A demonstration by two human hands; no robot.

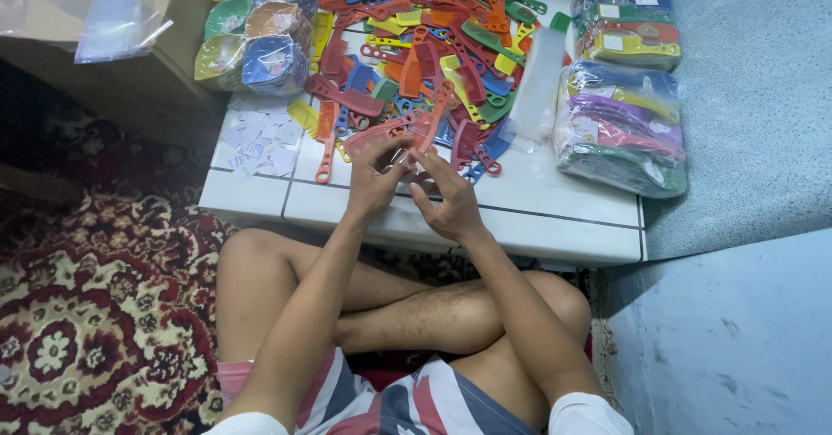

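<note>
**Red comb held between 2 hands at the near edge of the pile**

The left hand [374,179] and right hand [446,197] meet over the near part of the white tiled table [537,218]. Both sets of fingers are closed on 1 red comb [407,132], which appears to sit in a clear sleeve; the sleeve's edges are hard to make out.

Position: the comb lies just far of both palms, at the fingertips.

Long axis: it runs left to right, with the right end tilted slightly toward the far side.

Nearer hand: the left hand pinches the left end; the right hand supports the right end from below.

Surroundings: the loose comb pile [433,45] lies directly far of the grip. Bagged comb bundles [620,132] stand to the right, paper labels [260,140] to the left.
</note>
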